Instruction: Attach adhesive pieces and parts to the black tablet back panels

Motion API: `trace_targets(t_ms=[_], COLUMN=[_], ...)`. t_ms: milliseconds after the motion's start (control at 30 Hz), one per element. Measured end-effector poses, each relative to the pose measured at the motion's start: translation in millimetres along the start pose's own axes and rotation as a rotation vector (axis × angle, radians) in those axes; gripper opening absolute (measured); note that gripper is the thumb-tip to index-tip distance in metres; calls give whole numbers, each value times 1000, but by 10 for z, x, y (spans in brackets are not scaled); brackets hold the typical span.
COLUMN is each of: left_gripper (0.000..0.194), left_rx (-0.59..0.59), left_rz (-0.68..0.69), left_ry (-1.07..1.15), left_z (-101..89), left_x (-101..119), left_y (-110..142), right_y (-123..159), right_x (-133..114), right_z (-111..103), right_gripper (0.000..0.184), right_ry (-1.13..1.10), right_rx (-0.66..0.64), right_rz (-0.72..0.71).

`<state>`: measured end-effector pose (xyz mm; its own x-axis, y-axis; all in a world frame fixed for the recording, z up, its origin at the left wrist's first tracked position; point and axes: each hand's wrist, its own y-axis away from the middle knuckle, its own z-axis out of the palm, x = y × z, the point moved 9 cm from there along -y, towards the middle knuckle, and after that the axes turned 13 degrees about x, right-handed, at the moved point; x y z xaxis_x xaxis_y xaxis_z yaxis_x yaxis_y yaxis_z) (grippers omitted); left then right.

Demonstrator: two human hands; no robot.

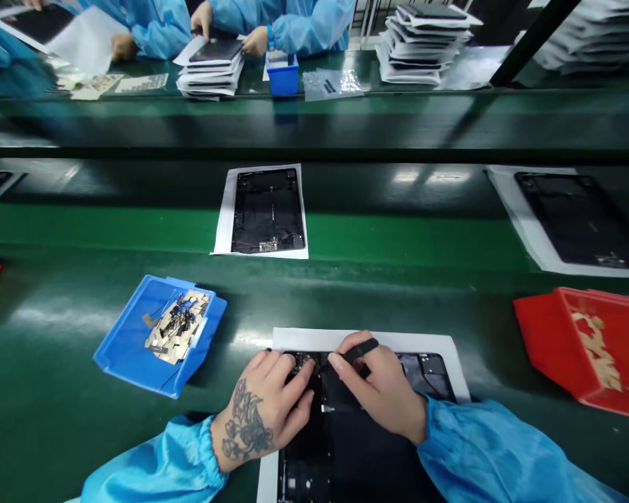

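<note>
The right hand [377,388] pinches a black pry tool [359,351] over a black panel [356,433], which lies on white paper [361,340] on the worktop [57,349]. The tattooed left hand [265,409] rests curled on the panel.

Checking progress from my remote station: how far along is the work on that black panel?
Done: tan scraps already lie in the red plastic tray. In hand: the right hand holds a slim black tool at the black panel on its white sheet, the left hand pressing alongside. Left: gold-and-black parts remain in the blue plastic tray.
</note>
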<state>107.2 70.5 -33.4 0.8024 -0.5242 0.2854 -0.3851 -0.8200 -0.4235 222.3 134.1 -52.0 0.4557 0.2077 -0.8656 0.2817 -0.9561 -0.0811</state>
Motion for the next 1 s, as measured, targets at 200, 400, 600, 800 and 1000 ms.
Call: trace_targets(t_ms=[200, 400, 600, 800, 1000], left_gripper=[34, 35, 34, 26, 23], left_rx=[-29, -13, 9, 99, 138], left_rz=[9, 6, 11, 77, 87], left_ry=[12, 7, -13, 49, 122], left_z=[25, 14, 2, -67, -134], left_x=[-11, -21, -21, 16, 17], left_y=[8, 12, 9, -24, -49], right_y=[-23, -10, -25, -2, -15], right_x=[62, -136, 124, 306, 309], right_z=[-113, -188, -112, -31, -28], right_gripper=[12, 3, 14, 23, 22], right_ry=[-56, -27, -123, -252, -247], right_rx=[114, 203, 157, 141, 141], right_rz=[70, -141, 136, 325, 332])
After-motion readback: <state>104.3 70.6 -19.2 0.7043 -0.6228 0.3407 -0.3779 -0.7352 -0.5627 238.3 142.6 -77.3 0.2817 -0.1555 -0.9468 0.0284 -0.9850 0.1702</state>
